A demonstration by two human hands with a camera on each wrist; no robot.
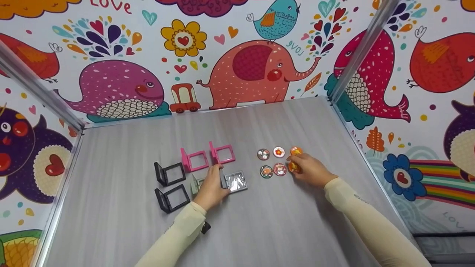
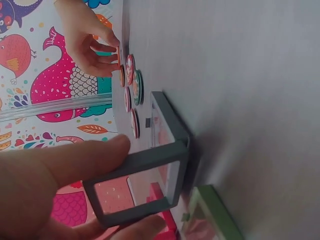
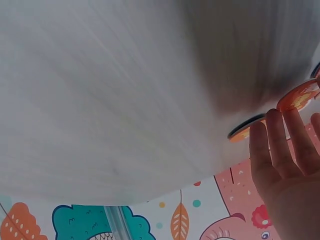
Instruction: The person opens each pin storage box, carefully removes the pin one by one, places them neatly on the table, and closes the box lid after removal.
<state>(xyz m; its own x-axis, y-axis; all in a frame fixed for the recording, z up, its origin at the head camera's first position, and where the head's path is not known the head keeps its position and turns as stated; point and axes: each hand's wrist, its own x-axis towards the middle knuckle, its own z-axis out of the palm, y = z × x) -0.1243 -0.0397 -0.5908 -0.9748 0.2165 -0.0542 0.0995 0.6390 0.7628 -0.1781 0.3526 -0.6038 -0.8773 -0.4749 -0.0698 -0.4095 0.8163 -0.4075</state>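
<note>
My left hand (image 1: 212,190) grips the raised lid of a small grey square frame case (image 1: 236,181), thumb on one side and fingers on the other. In the left wrist view this hinged lid (image 2: 137,161) stands up from its base on the table. On the right, my right hand (image 1: 314,171) pinches a round orange badge (image 1: 295,167), which appears tilted in the right wrist view. A second orange badge (image 1: 296,150) lies just beyond the fingers. Left of them lie a white flower badge (image 1: 278,152), a red one (image 1: 279,169) and two dark-rimmed badges (image 1: 266,171).
Two open pink frame cases (image 1: 196,161) stand behind my left hand, and two black ones (image 1: 174,174) to its left. A green case (image 1: 195,184) is partly hidden by that hand. Patterned walls (image 1: 193,74) border the grey table (image 1: 259,230) at the back and sides.
</note>
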